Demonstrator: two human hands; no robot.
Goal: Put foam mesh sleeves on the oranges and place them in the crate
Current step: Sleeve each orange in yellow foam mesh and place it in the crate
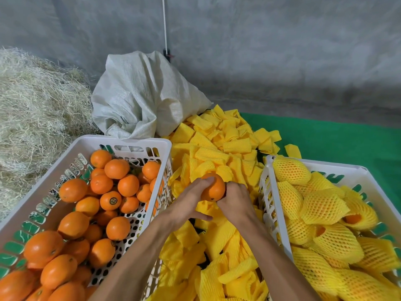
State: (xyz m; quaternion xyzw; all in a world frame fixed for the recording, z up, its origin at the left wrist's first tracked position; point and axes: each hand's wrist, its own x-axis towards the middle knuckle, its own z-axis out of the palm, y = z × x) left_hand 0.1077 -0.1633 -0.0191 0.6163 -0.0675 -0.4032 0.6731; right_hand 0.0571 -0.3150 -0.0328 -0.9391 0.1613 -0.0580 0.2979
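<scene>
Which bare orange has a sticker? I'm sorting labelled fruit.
The orange mid-way along the left crate, showing a round dark sticker; the other bare oranges visible show none.

- Crate of bare oranges [82, 216] fills the lower left of the frame.
- Crate of sleeved oranges [325, 213] sits lower right.
- Pile of loose foam sleeves [217, 148] lies between them.
- Sack [143, 94] stands behind the pile, upper centre.
- Straw heap [36, 109] lies at left.

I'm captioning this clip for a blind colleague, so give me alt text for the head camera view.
Two hands, left hand and right hand, hold a bare orange over a pile of yellow foam mesh sleeves. A white crate of bare oranges sits on the left, and a white crate of sleeved oranges on the right.
</scene>
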